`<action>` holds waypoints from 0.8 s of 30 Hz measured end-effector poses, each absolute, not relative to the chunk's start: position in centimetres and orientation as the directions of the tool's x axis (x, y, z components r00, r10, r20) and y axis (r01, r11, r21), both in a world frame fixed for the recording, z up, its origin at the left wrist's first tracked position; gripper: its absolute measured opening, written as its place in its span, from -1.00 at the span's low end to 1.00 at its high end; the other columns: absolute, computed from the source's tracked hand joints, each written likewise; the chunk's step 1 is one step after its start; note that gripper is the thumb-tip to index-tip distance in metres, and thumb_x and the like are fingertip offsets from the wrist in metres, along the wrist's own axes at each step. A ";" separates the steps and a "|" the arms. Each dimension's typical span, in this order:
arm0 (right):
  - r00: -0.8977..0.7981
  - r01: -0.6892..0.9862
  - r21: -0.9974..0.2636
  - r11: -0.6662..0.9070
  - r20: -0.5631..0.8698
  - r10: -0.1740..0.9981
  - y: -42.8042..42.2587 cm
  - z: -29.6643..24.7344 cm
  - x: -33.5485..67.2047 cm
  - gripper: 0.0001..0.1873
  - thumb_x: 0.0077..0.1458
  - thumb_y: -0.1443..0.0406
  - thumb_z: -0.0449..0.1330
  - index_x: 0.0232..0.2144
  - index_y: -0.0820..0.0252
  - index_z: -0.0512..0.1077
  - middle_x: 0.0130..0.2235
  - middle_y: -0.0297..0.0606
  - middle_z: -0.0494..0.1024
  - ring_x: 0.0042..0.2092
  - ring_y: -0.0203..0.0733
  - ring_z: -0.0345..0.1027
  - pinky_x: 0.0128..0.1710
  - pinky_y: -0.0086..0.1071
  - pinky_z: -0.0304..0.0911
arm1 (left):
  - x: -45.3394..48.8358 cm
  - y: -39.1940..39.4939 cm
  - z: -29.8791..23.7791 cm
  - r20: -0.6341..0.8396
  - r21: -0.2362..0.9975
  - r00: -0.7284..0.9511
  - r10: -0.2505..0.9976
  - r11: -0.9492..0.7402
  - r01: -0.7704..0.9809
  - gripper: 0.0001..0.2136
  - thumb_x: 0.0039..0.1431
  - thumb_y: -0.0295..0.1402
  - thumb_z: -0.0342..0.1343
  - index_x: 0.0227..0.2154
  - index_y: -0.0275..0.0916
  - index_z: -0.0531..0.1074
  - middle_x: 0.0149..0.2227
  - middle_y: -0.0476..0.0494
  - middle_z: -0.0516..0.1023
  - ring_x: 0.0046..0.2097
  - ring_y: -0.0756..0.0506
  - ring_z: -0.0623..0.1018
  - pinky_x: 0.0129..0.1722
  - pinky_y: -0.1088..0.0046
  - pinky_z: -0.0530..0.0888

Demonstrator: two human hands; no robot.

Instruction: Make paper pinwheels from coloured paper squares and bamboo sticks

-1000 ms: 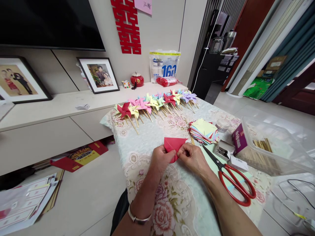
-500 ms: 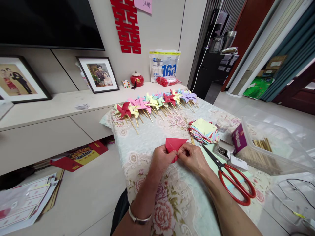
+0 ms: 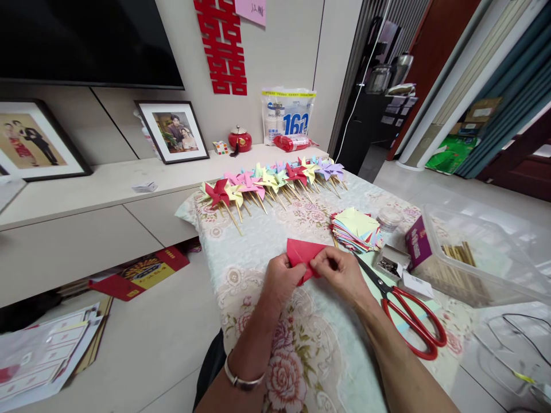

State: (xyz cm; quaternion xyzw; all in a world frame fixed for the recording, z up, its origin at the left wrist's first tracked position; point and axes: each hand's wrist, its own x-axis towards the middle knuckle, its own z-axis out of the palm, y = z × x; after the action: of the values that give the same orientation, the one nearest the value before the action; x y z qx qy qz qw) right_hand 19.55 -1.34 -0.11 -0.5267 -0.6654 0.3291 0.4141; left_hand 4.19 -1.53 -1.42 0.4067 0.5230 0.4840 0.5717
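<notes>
Between my two hands is a piece of red paper [image 3: 303, 250], partly folded, its lower part covered by my fingers. My left hand [image 3: 282, 277] pinches its left side. On its right side, my right hand [image 3: 338, 272] grips the paper with thumb and forefinger close to the left thumb. A stack of cut coloured paper squares [image 3: 355, 226] lies just beyond my right hand. Red-handled scissors [image 3: 402, 304] rest to the right of my right forearm, on pale green paper. Finished paper pinwheels [image 3: 269, 180] on sticks lie in a row at the table's far end.
On the right stand a small open box of metal fasteners [image 3: 391, 264], a small white box [image 3: 416, 285], a round clear container [image 3: 390, 218] and a clear plastic bin [image 3: 482, 258] holding sticks. A floral cloth [image 3: 258, 241] covers the table. A low cabinet [image 3: 103, 192] runs along the wall.
The red paper has turned slightly and shows more of its surface at the upper left. Both hands stay close together, with my right hand shifted a little.
</notes>
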 end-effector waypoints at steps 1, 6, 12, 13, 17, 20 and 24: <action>-0.038 0.367 -0.898 0.241 0.244 0.969 -1.3 -0.1 19.7 -0.82 0.07 0.22 0.22 -0.52 0.18 0.45 -0.54 -0.39 0.37 -0.49 -0.29 0.17 -0.46 -0.41 0.08 | 4.1 -1.5 -1.2 -0.213 0.967 -0.005 0.977 0.210 -0.144 -0.87 -0.23 -0.36 0.20 -0.55 -0.31 0.49 -0.63 0.02 0.44 -0.59 0.07 0.30 -0.58 0.56 0.21; 0.158 0.115 -0.957 0.266 0.282 0.946 -0.6 -0.3 20.7 -0.65 0.06 0.18 0.29 -0.10 0.17 0.50 -0.26 -0.25 0.51 -0.25 -0.19 0.36 -0.25 -0.35 0.27 | 3.1 -1.3 -0.6 -0.273 0.951 0.116 0.955 0.286 -0.118 -0.89 -0.24 -0.37 0.19 -0.60 -0.31 0.47 -0.63 -0.02 0.44 -0.58 0.04 0.33 -0.57 0.55 0.23; -0.217 0.041 -0.999 0.036 0.027 0.976 -1.1 0.3 20.0 -0.30 -0.02 0.20 0.33 0.17 0.26 0.35 -0.22 -0.23 0.56 -0.23 -0.16 0.43 -0.20 -0.30 0.30 | 0.6 -0.8 0.2 -0.284 0.959 0.273 0.919 0.265 0.103 -0.94 -0.23 -0.40 0.17 -0.62 -0.27 0.45 -0.65 0.02 0.35 -0.59 0.05 0.25 -0.60 0.53 0.14; -0.261 0.064 -0.998 0.013 -0.004 0.965 -1.3 0.4 19.7 -0.27 -0.03 0.21 0.32 0.20 0.26 0.33 -0.22 -0.24 0.57 -0.26 -0.17 0.43 -0.22 -0.31 0.30 | 0.3 -0.7 0.5 -0.285 0.957 0.303 0.909 0.251 0.147 -0.94 -0.22 -0.39 0.16 -0.63 -0.26 0.43 -0.65 0.03 0.33 -0.59 0.06 0.23 -0.60 0.53 0.12; -0.331 0.080 -0.996 -0.041 -0.065 0.942 -1.9 0.9 19.1 -0.19 -0.09 0.25 0.31 0.24 0.27 0.27 -0.15 -0.22 0.58 -0.27 -0.17 0.43 -0.25 -0.32 0.31 | -0.2 -0.2 1.6 -0.345 0.908 0.350 0.871 0.215 0.361 -0.93 -0.21 -0.38 0.13 -0.64 -0.23 0.36 -0.66 0.07 0.25 -0.60 0.06 0.17 -0.61 0.50 0.04; -0.338 0.097 -0.995 0.010 -0.023 0.941 -1.8 0.9 19.0 -0.24 -0.14 0.30 0.29 0.18 0.27 0.34 -0.06 -0.17 0.57 -0.17 -0.10 0.44 -0.18 -0.29 0.32 | 0.1 0.1 2.1 -0.377 0.863 0.370 0.849 0.177 0.474 -0.93 -0.21 -0.37 0.13 -0.62 -0.22 0.35 -0.66 0.08 0.25 -0.61 0.06 0.18 -0.61 0.49 0.02; -0.348 0.159 -0.983 0.095 0.034 0.937 -1.6 0.8 19.0 -0.33 -0.15 0.36 0.24 0.10 0.24 0.41 -0.04 -0.20 0.56 -0.13 -0.07 0.42 -0.14 -0.28 0.33 | 0.5 0.2 2.3 -0.382 0.838 0.390 0.838 0.136 0.529 -0.91 -0.22 -0.36 0.13 -0.64 -0.20 0.31 -0.66 0.10 0.23 -0.61 0.05 0.18 -0.61 0.48 0.03</action>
State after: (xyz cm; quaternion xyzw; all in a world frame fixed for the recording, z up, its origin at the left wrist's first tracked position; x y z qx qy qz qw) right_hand 19.04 -1.65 0.80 -0.4300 -0.6374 0.5174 0.3757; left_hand 0.47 0.22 2.25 0.6411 0.5329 0.1450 0.5329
